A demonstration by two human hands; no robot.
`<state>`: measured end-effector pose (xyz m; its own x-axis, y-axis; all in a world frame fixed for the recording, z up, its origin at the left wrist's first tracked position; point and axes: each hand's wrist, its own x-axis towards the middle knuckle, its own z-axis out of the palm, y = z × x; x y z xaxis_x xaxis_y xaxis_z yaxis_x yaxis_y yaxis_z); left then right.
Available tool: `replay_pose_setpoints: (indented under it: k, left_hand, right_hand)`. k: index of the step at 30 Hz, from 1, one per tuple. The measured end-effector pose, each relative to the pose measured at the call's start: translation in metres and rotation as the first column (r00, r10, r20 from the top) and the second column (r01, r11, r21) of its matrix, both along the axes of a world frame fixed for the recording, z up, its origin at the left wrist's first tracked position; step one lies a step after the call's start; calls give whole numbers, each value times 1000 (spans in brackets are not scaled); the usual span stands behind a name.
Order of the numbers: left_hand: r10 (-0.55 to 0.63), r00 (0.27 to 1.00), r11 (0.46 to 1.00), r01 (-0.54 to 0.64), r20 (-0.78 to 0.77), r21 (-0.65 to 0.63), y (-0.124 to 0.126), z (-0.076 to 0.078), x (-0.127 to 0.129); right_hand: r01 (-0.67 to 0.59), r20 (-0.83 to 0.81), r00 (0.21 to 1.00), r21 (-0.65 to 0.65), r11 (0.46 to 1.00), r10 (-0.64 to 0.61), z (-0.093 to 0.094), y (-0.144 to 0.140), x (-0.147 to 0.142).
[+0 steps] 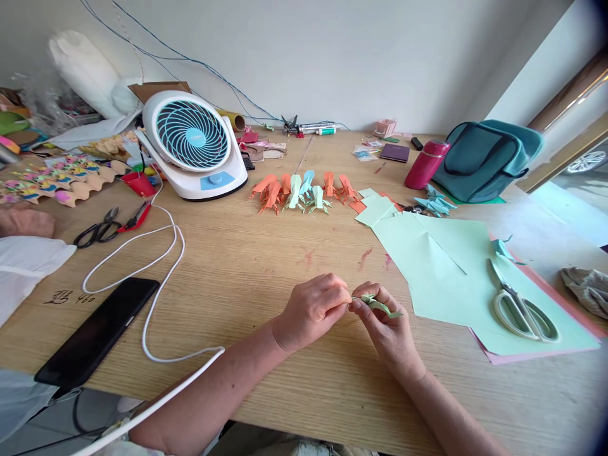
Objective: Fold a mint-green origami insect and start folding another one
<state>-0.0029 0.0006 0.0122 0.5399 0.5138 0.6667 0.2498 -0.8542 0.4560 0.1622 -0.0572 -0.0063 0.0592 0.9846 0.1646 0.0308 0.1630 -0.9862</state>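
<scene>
The wooden table [266,266] has a wide bare area in front of the white fan [192,144], and both hands work in this free part, near the table's front edge. Between the fan and the hands there is only bare wood with some reddish marks. To the right of the hands, the pale green paper sheets [451,266] lie flat, with white-handled scissors [520,305] on top of them. Far from the fan, at the right back of the table, stand a red bottle [425,164] and a teal bag [484,158].

The left hand [311,310] is closed in a pinch on one end of a small folded green paper piece [377,304]. The right hand [387,323] also grips this piece with thumb and fingers, so both hands grasp it together, just above the wood.

A white cable [161,266] runs from the fan side toward the front edge, beside a black phone [97,329] lying flat. A row of orange and green folded paper figures [304,190] stands just right of the fan. Black scissors [97,231] lie left of the fan's base. Some dark handwriting [61,296] is on the wood beside the phone; it seems to end in "460", but I cannot read it surely.
</scene>
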Motion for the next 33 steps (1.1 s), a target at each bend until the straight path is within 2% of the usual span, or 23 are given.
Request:
replay_pose_setpoints:
  k: [3, 5, 6, 9, 12, 14, 17, 18, 20, 23, 26, 29, 33]
  left_hand:
    - [-38, 999, 986, 35, -15, -160, -2, 5, -1]
    - [-56, 998, 942, 57, 13, -331, -4, 10, 0]
    - [-57, 998, 903, 64, 29, -426, -5, 13, 0]
    - [-44, 998, 752, 67, 52, -656, -5, 19, 0]
    - [-60, 996, 614, 84, 60, -785, -1, 23, -1]
    - [-91, 993, 487, 112, 77, -866, 3, 23, -3]
    - [-153, 976, 253, 188, 153, -949, 8, 22, -7]
    - [-165, 969, 189, 213, 182, -959, 9, 22, -7]
    - [-177, 961, 109, 234, 212, -966, 11, 21, -8]
    - [-184, 961, 71, 222, 206, -973, 11, 21, -8]
    - [-198, 960, 76, 218, 199, -973, 11, 23, -7]
    - [-225, 957, 110, 210, 182, -971, 11, 24, -7]
    - [-258, 958, 185, 180, 129, -966, 11, 22, -6]
  right_hand:
    - [11, 14, 1000, 21, 1000, -11, 0, 1, 1]
    - [29, 18, 999, 39, 999, -30, 1, 1, 2]
    - [36, 22, 999, 50, 998, -37, 2, 1, 2]
    - [21, 61, 998, 85, 996, -27, 5, 0, 3]
    - [-24, 122, 993, 124, 992, 8, 6, 0, 5]
    - [-54, 167, 986, 153, 987, 29, 6, 1, 8]
    - [-123, 228, 970, 165, 979, 84, 7, 3, 13]
    - [-153, 240, 964, 158, 976, 112, 7, 4, 15]
    - [-204, 247, 955, 137, 969, 166, 6, 4, 18]
    - [-243, 245, 946, 108, 964, 212, 5, 5, 21]
    - [-251, 240, 945, 87, 964, 224, 4, 4, 22]
    - [-257, 226, 945, 71, 964, 235, 5, 4, 22]
    - [-247, 200, 952, 50, 968, 233, 6, 3, 21]
